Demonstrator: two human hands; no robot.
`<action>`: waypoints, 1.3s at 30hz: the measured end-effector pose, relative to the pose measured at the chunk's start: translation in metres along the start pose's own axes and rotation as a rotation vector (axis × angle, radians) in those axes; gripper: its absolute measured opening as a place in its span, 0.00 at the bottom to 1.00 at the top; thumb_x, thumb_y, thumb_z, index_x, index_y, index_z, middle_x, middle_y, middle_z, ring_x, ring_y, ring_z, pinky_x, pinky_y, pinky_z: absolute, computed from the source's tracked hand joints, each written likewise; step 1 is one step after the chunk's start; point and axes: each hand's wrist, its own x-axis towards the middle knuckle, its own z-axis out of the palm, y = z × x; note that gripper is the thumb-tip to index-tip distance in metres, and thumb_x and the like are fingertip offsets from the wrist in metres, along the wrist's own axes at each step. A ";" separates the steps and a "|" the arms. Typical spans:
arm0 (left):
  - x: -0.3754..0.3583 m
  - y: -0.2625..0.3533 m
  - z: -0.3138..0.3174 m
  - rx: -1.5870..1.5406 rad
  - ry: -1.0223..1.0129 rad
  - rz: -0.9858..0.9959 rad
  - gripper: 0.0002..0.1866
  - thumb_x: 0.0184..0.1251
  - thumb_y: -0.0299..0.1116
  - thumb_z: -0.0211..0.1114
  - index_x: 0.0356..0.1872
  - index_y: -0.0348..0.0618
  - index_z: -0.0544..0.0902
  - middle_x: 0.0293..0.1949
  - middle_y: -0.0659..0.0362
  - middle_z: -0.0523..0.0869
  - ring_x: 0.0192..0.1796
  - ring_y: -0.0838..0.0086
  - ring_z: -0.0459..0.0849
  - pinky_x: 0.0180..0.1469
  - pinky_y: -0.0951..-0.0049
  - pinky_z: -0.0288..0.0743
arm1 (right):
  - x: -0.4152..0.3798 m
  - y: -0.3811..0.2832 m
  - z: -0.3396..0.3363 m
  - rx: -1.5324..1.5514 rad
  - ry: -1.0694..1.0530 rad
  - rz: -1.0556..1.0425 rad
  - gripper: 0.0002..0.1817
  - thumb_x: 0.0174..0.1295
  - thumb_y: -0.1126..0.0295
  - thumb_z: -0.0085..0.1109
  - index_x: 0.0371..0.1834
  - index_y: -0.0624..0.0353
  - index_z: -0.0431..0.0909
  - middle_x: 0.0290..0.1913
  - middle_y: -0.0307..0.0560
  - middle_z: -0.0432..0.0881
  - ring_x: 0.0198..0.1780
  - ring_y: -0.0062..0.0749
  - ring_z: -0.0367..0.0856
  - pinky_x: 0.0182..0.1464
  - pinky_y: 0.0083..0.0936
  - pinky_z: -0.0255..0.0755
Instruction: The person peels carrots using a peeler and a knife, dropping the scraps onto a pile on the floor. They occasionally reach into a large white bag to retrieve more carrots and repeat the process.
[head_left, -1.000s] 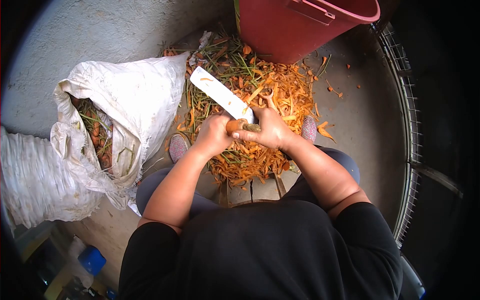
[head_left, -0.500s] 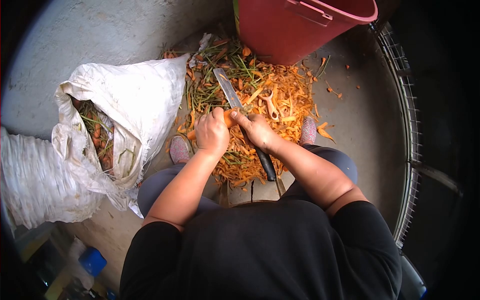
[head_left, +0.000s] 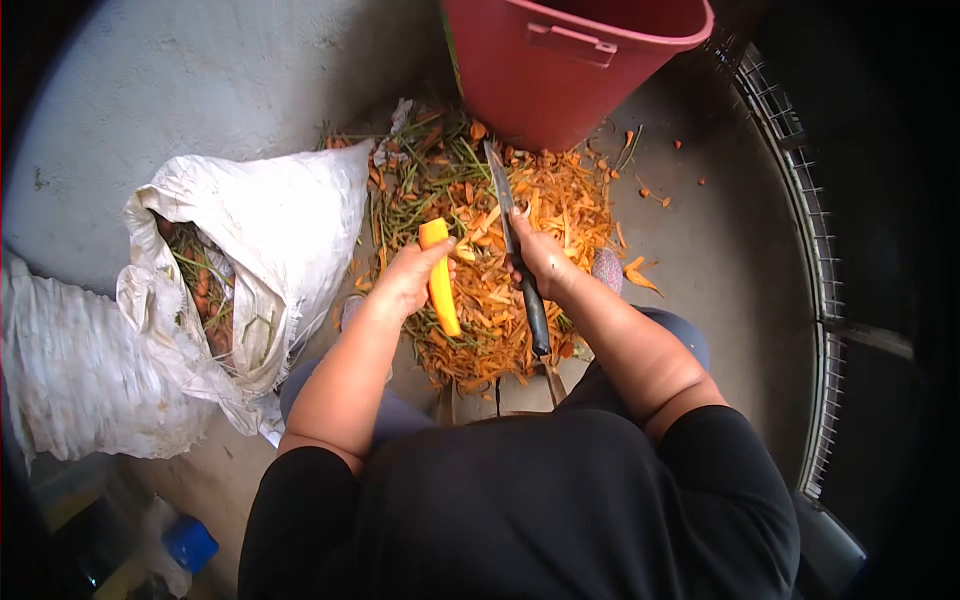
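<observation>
My left hand (head_left: 405, 278) is closed round a carrot (head_left: 441, 290), its smooth surface bright yellow-orange and its top end cut flat. The carrot points lengthwise away from me, above a heap of peelings (head_left: 485, 325). In my right hand (head_left: 541, 258) is a long knife (head_left: 501, 185), gripped where the blade meets the black handle. The blade points away from me, and the handle's butt sticks out below my palm towards my lap. Knife and carrot are held apart, with the peelings showing between them.
A red bin (head_left: 560, 85) stands behind the heap. On the left, an open white sack (head_left: 290, 215) holds carrots with green stalks. Green trimmings (head_left: 405, 205) lie beside the sack. A wire-grid edge (head_left: 815, 230) curves along the right, and a blue object (head_left: 190, 543) is at lower left.
My hands have moved apart: the left has swung the carrot from slanting across to lengthwise, the right has drawn the knife away and turned it more upright. The view has shifted slightly.
</observation>
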 end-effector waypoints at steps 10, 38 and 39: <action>-0.140 0.222 0.125 -0.258 -0.654 0.808 0.24 0.63 0.36 0.57 0.56 0.36 0.63 0.51 0.46 0.72 0.51 0.61 0.74 0.50 0.70 0.73 | -0.005 0.001 -0.008 -0.083 -0.021 -0.014 0.20 0.63 0.47 0.41 0.34 0.55 0.62 0.21 0.41 0.67 0.15 0.25 0.66 0.18 0.22 0.65; -0.122 -0.066 -0.357 1.545 1.164 -0.198 0.33 0.59 0.52 0.50 0.53 0.30 0.67 0.52 0.36 0.71 0.57 0.50 0.69 0.61 0.63 0.59 | 0.068 0.065 -0.027 -1.185 0.089 0.088 0.36 0.60 0.40 0.38 0.31 0.70 0.76 0.29 0.57 0.78 0.31 0.41 0.79 0.36 0.35 0.72; -0.130 -0.049 -0.355 1.541 1.054 -0.234 0.32 0.58 0.50 0.52 0.53 0.30 0.66 0.51 0.36 0.72 0.57 0.51 0.69 0.60 0.63 0.60 | 0.068 0.065 -0.026 -1.307 0.091 0.072 0.36 0.60 0.40 0.38 0.33 0.69 0.76 0.30 0.57 0.79 0.33 0.42 0.79 0.38 0.36 0.72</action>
